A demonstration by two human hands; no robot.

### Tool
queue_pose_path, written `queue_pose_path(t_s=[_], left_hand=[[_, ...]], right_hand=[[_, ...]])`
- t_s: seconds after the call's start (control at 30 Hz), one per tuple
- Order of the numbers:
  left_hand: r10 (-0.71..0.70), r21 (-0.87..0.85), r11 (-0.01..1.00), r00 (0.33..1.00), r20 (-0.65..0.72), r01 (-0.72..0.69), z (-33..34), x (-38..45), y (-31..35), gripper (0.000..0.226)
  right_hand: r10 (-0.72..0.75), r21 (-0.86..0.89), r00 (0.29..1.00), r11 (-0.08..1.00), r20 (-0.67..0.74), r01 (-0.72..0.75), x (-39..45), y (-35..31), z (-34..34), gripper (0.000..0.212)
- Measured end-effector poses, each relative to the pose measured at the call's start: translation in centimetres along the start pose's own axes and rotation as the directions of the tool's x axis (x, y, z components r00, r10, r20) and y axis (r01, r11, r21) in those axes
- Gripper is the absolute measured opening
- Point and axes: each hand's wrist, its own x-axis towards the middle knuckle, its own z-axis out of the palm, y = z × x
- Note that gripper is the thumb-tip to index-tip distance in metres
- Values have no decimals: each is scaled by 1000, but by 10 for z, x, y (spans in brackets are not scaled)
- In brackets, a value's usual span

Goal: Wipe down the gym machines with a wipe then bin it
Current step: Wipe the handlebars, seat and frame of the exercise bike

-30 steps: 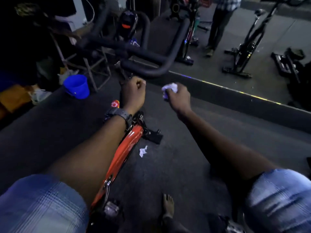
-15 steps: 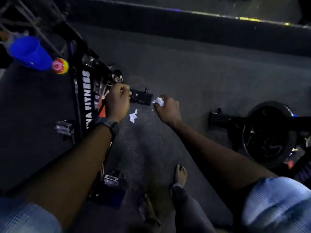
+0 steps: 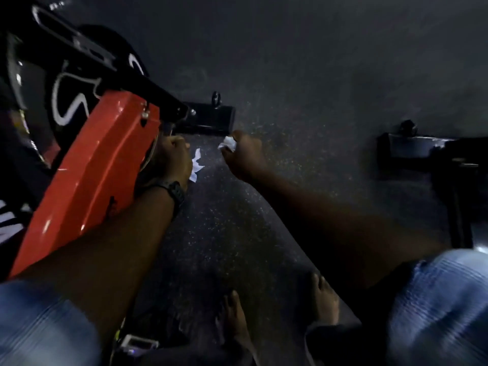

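Note:
A red and black exercise bike (image 3: 87,165) fills the left of the head view. My right hand (image 3: 244,154) grips a crumpled white wipe (image 3: 229,143), held low just in front of the bike's black floor bar (image 3: 208,120). My left hand (image 3: 173,159) is a curled fist beside the red frame, with a dark watch on the wrist; whether it holds anything cannot be seen. A torn white scrap of wipe (image 3: 196,165) lies on the dark floor between my hands.
The floor bar and frame of a second bike (image 3: 427,154) stand at the right. My bare feet (image 3: 326,302) are on the speckled dark mat at the bottom. A bike pedal (image 3: 137,343) sits at the bottom left.
The view has tipped down from the handlebars to the floor. Both hands have dropped low toward the bike's base, the right still gripping the wipe. The blue bucket is out of view.

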Motion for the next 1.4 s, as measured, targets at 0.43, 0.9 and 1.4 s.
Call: queue_pose_path(t_s=[0.43,0.9,1.4], left_hand=[[-113,516,854,945,307,-65,73,188,-190,33],[-39,-88,995,999,-3,39,86,163,-133,19],[76,-379,924,997,33,-58,-16,-50,226,20]], right_hand=[[-73,-60,965,994,252,91,145,95,194,18],[15,224,997,974,74,-31,171,91,188,19],[-144,354,988,922,-57,155,39,-161,-146,25]])
